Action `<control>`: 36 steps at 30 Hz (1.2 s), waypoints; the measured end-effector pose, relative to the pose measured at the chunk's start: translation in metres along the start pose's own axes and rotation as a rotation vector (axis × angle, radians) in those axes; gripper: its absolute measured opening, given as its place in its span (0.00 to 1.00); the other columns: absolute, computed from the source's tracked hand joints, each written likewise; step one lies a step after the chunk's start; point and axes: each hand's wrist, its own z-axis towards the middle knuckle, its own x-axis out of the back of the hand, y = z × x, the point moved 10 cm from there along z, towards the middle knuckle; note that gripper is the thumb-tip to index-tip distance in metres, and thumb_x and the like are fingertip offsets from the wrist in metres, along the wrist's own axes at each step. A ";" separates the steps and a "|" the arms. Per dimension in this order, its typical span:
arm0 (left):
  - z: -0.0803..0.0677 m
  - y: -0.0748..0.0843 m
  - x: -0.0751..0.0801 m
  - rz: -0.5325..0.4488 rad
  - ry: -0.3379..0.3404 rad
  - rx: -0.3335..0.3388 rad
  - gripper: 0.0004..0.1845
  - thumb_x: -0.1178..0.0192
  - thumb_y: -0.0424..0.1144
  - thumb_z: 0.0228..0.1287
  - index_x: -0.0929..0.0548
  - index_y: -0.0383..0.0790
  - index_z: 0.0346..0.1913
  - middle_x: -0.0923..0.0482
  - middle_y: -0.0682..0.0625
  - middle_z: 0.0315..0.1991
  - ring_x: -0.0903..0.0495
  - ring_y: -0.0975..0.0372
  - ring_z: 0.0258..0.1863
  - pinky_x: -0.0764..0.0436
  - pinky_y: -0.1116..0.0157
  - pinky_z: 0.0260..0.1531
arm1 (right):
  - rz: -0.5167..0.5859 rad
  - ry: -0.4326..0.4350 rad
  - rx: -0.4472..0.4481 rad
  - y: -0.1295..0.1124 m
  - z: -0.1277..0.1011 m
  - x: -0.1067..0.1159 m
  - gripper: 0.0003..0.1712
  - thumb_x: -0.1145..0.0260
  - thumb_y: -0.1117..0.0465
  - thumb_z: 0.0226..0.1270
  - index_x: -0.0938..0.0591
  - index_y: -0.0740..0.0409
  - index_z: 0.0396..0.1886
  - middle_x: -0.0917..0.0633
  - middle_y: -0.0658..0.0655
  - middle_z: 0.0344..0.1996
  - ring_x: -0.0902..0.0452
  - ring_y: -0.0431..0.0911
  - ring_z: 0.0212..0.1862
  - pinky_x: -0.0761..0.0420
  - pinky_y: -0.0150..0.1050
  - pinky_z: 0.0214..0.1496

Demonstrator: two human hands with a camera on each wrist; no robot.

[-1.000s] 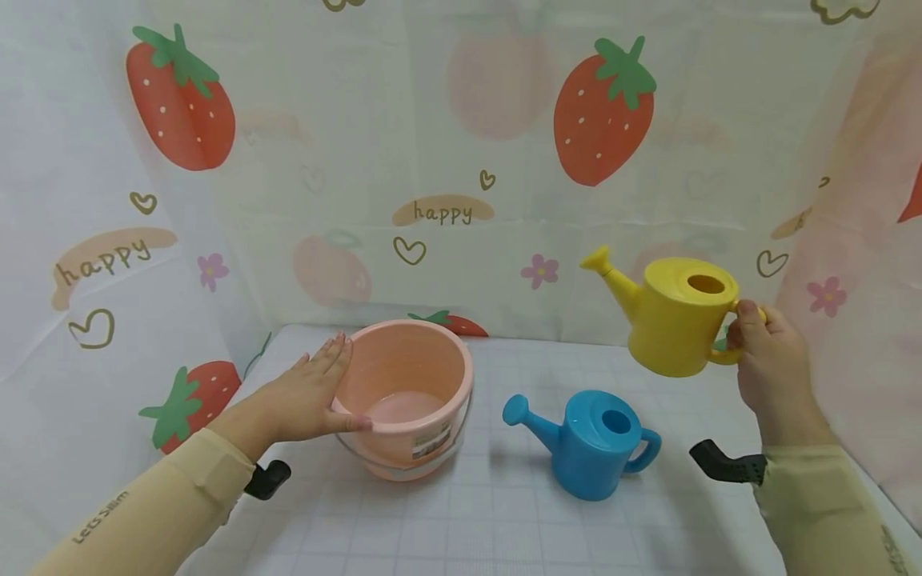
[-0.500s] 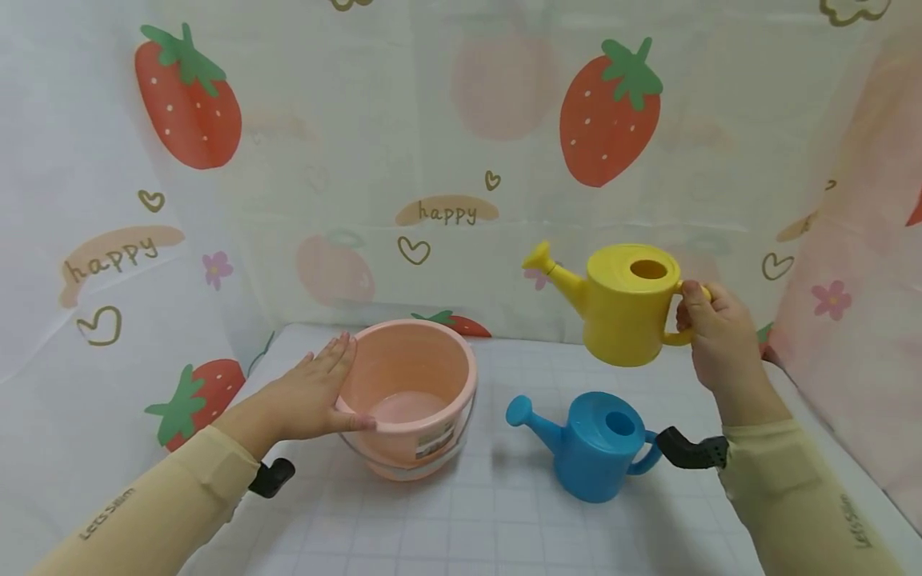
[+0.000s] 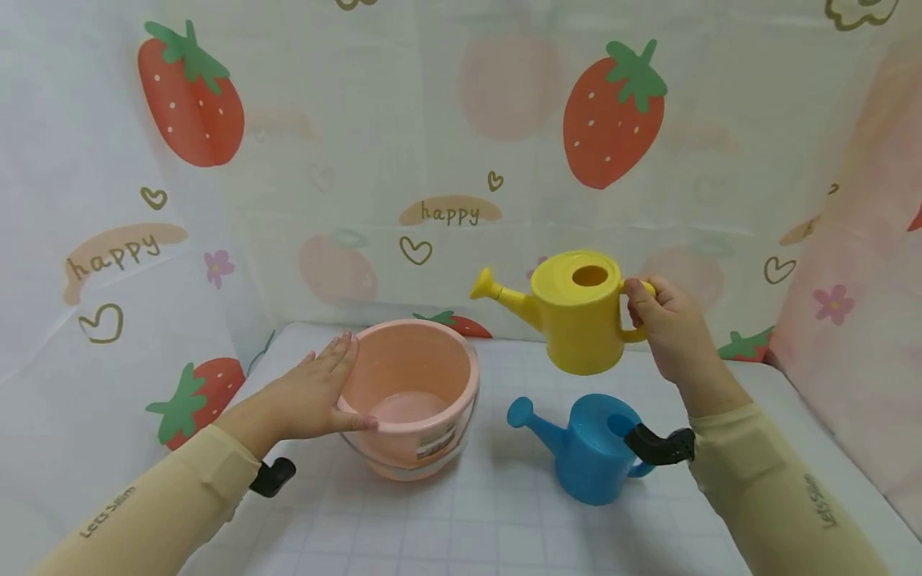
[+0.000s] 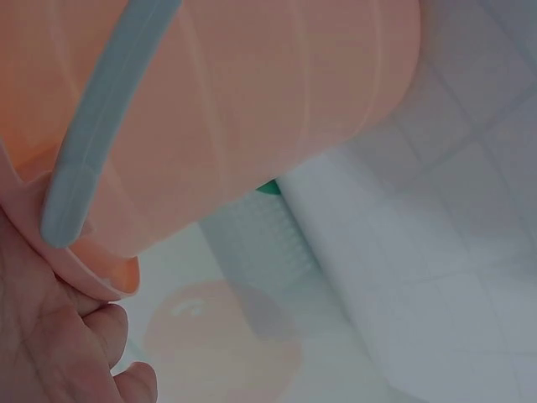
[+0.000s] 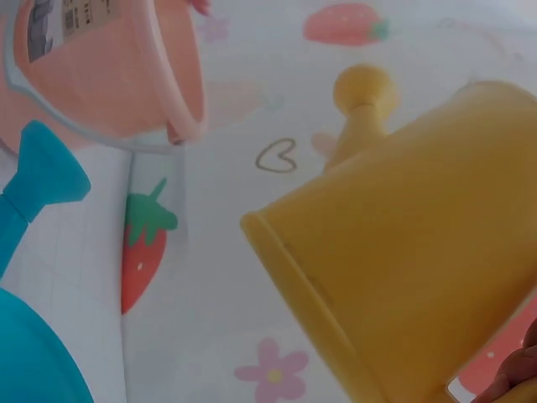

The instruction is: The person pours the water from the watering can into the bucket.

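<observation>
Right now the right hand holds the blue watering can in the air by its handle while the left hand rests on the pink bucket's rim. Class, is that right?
Not quite: the can held up by the right hand is the yellow watering can; the blue watering can stands on the table. The head view shows it. The left hand does rest on the pink bucket.

Both arms wear beige sleeves. Each sleeve carries small dark lettering. A black camera mount sits at each wrist.

My left hand [image 3: 311, 396] is flat, fingers straight and together, thumb hooked out. My right hand [image 3: 666, 324] is raised, fingers curled tight, both forearms reaching forward.
</observation>
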 end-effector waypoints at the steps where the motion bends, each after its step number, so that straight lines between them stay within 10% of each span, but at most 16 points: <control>1: 0.000 0.000 0.000 0.000 0.000 0.000 0.68 0.58 0.82 0.39 0.58 0.28 0.70 0.61 0.36 0.71 0.59 0.47 0.70 0.53 0.45 0.65 | -0.026 -0.011 0.000 -0.001 0.000 -0.003 0.22 0.52 0.46 0.69 0.33 0.63 0.31 0.35 0.55 0.25 0.37 0.47 0.34 0.31 0.37 0.37; 25: 0.000 0.000 0.003 -0.008 -0.014 0.009 0.68 0.58 0.82 0.38 0.58 0.29 0.70 0.62 0.37 0.71 0.60 0.47 0.70 0.53 0.45 0.65 | -0.221 -0.213 -0.073 -0.018 0.006 -0.062 0.28 0.49 0.39 0.65 0.30 0.63 0.35 0.33 0.62 0.28 0.30 0.55 0.40 0.20 0.48 0.40; 36: 0.000 0.001 0.002 -0.010 -0.012 0.003 0.68 0.58 0.82 0.39 0.58 0.28 0.70 0.62 0.37 0.71 0.60 0.47 0.70 0.53 0.45 0.65 | -0.277 -0.257 -0.066 -0.020 0.006 -0.074 0.26 0.49 0.40 0.66 0.29 0.62 0.35 0.32 0.60 0.27 0.33 0.51 0.32 0.25 0.36 0.31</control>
